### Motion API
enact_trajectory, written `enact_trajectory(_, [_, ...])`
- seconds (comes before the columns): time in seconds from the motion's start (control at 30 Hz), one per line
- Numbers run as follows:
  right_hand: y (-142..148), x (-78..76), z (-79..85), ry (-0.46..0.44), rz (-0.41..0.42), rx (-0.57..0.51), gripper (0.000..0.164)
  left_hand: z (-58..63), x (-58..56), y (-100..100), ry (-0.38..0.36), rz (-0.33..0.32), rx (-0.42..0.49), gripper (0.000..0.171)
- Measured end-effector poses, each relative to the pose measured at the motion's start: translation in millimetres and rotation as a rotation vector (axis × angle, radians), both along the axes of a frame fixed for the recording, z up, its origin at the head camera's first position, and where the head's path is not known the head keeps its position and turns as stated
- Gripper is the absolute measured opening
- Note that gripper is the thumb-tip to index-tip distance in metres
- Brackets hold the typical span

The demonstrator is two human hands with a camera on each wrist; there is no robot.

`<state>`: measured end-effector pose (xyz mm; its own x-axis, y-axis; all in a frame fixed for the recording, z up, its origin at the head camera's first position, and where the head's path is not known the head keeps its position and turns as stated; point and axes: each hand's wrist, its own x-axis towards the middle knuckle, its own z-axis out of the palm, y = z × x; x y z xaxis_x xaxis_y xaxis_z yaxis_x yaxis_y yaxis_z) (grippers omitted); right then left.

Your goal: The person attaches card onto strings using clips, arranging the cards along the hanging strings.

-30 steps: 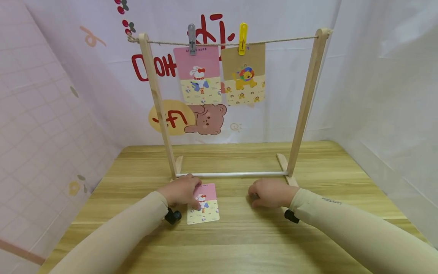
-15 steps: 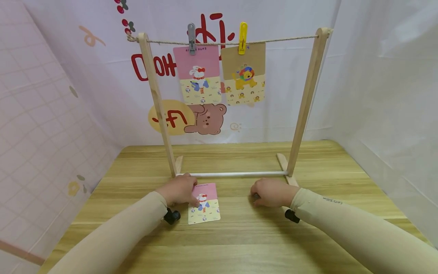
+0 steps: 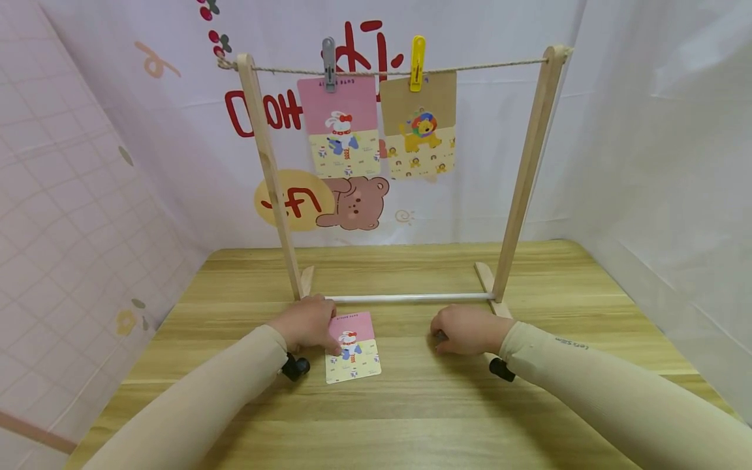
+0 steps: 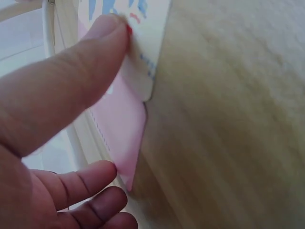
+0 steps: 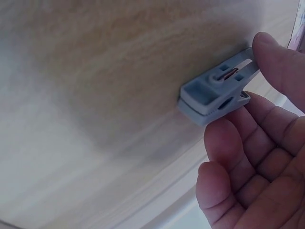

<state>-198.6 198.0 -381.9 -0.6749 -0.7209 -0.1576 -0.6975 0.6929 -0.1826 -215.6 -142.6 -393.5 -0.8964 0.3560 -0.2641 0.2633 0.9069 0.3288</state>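
Observation:
My left hand [image 3: 305,324] is at the left side of a pink and cream rabbit card [image 3: 354,349] at the table. Its thumb lies over the card's face and its fingers are by the pink end, pinching it; the far side of the card is hidden. In the left wrist view the edge of the card [image 4: 126,129] shows a step where pink meets cream. To the right, my right hand [image 3: 470,329] holds a grey-blue clothespin [image 5: 217,86] by its handle end, between thumb and fingers. The pin's jaws point away from the palm and are closed.
A wooden stand [image 3: 531,163] carries a twine line [image 3: 490,67]. A grey clothespin [image 3: 329,65] holds a rabbit card [image 3: 337,108] on it; a yellow clothespin [image 3: 417,63] holds a lion card [image 3: 417,108]. A white rod [image 3: 405,298] joins the stand's feet behind the hands.
The card on the table has shifted slightly right and turned a little, while my left hand has edged left. My right hand has stayed nearly still since a small shift to the right.

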Motion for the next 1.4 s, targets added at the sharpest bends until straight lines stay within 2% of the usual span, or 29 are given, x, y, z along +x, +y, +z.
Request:
enact_trajectory(0.33, [-1.7,0.7,0.4,0.015,0.007,0.012,0.018,1.4,-2.5,3.3,-0.034,0.027,-0.008,0.068])
enact_trajectory(0.63, [-1.3,1.5,0.4,0.017,0.009,0.003,0.022,4.4,2.2,6.4,-0.075,0.053,0.042,0.059])
enact_trajectory(0.77, [-1.5,1.8,-0.3,0.005,-0.007,0.013,0.017,3.4,2.6,6.5,-0.068,0.042,0.060,0.060])
enact_trajectory(0.97, [-2.5,1.2,-0.8,-0.004,-0.020,0.022,0.019,0.1,1.8,6.5,-0.065,0.033,0.080,0.064])
enact_trajectory(1.23, [-1.4,-0.1,-0.3,-0.014,-0.011,0.009,0.016,-3.1,0.7,5.6,-0.121,0.057,0.194,0.064])
enact_trajectory(1.4, [-1.3,-0.5,0.7,-0.010,-0.008,0.009,0.017,-2.4,-0.2,6.2,-0.122,0.055,0.280,0.050])
